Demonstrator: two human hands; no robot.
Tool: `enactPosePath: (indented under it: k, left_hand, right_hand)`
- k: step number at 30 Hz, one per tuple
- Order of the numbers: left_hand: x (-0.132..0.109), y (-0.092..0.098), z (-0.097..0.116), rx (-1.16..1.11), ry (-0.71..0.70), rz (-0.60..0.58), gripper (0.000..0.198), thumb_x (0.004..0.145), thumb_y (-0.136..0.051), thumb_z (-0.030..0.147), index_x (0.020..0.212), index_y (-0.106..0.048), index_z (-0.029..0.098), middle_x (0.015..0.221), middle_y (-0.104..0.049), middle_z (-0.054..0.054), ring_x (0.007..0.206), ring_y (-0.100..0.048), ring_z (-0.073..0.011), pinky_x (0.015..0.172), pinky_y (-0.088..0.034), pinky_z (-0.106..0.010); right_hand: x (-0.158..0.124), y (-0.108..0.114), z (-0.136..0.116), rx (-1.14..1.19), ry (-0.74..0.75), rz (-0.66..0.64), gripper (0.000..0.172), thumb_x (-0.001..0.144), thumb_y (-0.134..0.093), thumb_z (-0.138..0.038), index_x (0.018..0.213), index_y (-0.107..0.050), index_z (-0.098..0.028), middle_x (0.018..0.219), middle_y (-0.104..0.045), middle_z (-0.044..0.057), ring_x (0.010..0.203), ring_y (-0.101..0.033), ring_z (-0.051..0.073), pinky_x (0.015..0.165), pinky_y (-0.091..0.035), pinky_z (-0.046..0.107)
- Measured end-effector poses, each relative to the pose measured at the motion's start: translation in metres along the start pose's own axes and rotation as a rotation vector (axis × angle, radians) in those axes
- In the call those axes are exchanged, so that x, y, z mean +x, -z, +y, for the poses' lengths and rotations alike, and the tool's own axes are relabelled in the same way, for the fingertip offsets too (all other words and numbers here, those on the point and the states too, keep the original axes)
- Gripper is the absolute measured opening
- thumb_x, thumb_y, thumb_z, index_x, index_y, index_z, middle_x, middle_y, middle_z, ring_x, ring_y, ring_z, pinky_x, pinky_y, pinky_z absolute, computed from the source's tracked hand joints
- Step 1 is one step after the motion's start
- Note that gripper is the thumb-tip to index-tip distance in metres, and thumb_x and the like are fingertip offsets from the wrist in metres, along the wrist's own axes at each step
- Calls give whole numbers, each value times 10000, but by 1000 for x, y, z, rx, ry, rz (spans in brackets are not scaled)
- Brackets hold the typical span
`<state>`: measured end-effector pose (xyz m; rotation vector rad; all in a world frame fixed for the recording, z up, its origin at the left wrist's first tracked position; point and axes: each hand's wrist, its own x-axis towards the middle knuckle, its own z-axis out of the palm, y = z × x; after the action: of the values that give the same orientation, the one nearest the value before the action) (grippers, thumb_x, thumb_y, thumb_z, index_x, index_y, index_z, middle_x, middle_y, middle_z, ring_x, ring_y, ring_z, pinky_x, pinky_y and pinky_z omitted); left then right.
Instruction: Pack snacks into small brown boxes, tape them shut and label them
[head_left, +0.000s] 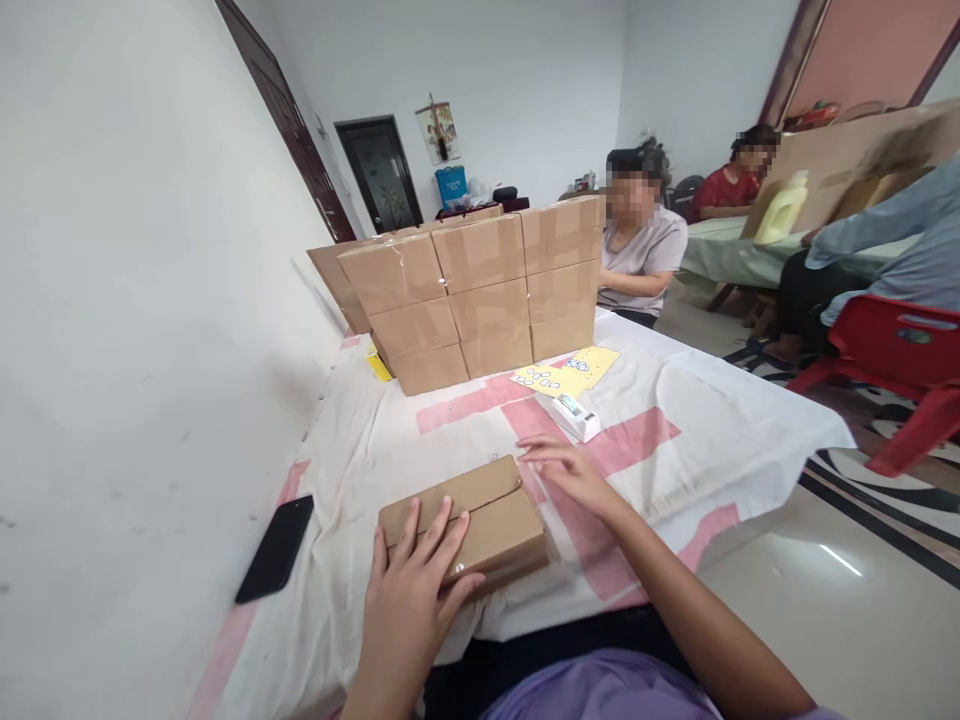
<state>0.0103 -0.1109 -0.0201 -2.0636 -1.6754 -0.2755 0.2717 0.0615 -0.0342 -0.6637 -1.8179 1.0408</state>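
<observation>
A closed cardboard box (495, 530) lies on the cloth in front of me, a seam running along its top. My left hand (424, 560) rests spread on the left part of its lid, holding nothing. Just past the box's far right corner, my right hand (566, 470) hovers with its fingers stretched out and nothing in them. Beyond that hand sits a small white device (576, 418) with a little display. Behind it are yellow sheets (596, 372) bearing several small white-and-blue pieces, too small to make out.
Stacked cardboard boxes (487, 290) form a wall across the table. A black phone (276, 548) lies at the left by the white wall. One person (645, 250) sits behind the stack; others sit at a second table on the right, near a red chair (892, 350).
</observation>
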Motion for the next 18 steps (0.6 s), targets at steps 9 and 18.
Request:
enactPosePath:
  k: [9,18]
  left_hand:
    - [2,2,0,-56,-5,31,554,932,-602,542,1448,-553,344,1515,-532,-16,1405,-488,-364,1207,-240,-616]
    - [-3,5,0,-88,4,57,573,932,-597,541,1464,-531,340,1501,-544,-8,1395,-506,-348,1215,-234,-599]
  right_hand:
    - [50,113,46,-357,-750,366,291,885,-582,-367,808,-721,-124,937,-732,129,822,-636,210,663,-456,271]
    - [89,128,70,-334,-1063,79,238,839,-689,-324,718,-559,-165,603,-548,20,455,-431,100,442,-356,236]
